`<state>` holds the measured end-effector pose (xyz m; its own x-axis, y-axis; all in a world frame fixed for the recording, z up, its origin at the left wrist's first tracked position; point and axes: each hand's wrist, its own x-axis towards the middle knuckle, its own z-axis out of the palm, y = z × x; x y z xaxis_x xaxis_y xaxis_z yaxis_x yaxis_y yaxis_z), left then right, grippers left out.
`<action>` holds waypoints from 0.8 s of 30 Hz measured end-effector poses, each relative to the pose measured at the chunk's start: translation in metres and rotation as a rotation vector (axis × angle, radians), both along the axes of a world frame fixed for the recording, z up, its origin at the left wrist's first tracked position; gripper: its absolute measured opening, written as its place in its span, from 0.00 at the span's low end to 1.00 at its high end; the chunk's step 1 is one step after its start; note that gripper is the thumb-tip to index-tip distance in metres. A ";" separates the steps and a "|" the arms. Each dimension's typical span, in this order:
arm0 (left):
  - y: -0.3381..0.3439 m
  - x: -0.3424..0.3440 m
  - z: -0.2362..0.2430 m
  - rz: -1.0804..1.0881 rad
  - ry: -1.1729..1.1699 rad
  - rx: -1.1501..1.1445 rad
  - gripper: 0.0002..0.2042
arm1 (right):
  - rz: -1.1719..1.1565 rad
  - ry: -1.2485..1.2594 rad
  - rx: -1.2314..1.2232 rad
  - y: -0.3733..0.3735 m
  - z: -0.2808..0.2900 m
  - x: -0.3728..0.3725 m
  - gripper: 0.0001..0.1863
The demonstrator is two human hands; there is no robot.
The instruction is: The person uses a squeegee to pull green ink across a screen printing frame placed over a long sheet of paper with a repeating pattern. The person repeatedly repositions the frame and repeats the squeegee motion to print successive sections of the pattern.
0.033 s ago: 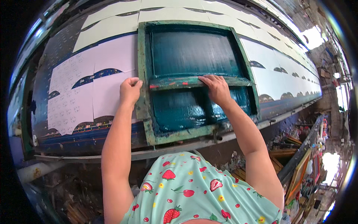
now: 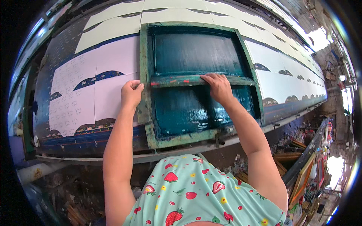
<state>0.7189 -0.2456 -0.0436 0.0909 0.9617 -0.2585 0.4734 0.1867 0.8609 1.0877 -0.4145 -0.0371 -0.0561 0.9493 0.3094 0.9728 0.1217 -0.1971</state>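
A screen-printing frame [image 2: 144,67] with worn green wooden rails lies on the long table, its mesh coated in dark teal ink [image 2: 196,51]. Across its middle rests a squeegee [image 2: 169,81] with a wooden, paint-stained handle. My right hand [image 2: 220,88] is closed over that handle, right of its centre, with the fingers on the far side. Beside the frame's left rail is my left hand [image 2: 131,96], fingers curled and thumb at the rail's edge. Whatever its fingers may hold is hidden.
Pale pink printed sheets [image 2: 69,90] lie left of the frame, and white sheets [image 2: 269,84] stretch away to the right. A metal rail [image 2: 94,160] runs along the table's near edge. Wooden frames [image 2: 301,180] and clutter stand at lower right.
The squeegee and my right hand have shifted very slightly toward the frame's far side. My left hand keeps its place by the left rail.
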 end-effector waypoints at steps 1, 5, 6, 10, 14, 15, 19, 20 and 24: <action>-0.004 -0.001 -0.001 0.023 -0.003 -0.006 0.15 | 0.003 0.011 0.017 0.022 -0.007 0.010 0.32; -0.002 0.003 0.013 0.043 0.113 -0.022 0.18 | 0.003 0.050 0.059 0.118 -0.021 0.048 0.25; -0.003 0.003 0.013 0.064 0.096 -0.044 0.19 | 0.001 0.048 0.059 0.140 -0.026 0.058 0.24; -0.009 0.005 0.012 0.109 0.104 -0.046 0.21 | 0.000 0.022 0.075 0.220 -0.044 0.098 0.23; -0.009 0.012 0.014 0.170 0.125 -0.073 0.21 | -0.004 -0.017 0.068 0.267 -0.044 0.119 0.23; -0.009 0.015 0.015 0.174 0.126 -0.073 0.21 | -0.008 -0.028 0.059 0.277 -0.043 0.126 0.23; -0.013 0.016 0.018 0.192 0.176 -0.052 0.20 | -0.014 -0.024 -0.049 0.297 -0.019 0.134 0.22; -0.013 0.017 0.021 0.193 0.186 -0.058 0.20 | 0.004 -0.038 -0.031 0.301 -0.017 0.136 0.23; -0.016 0.020 0.023 0.208 0.217 -0.069 0.16 | -0.003 -0.047 0.047 0.312 -0.025 0.149 0.24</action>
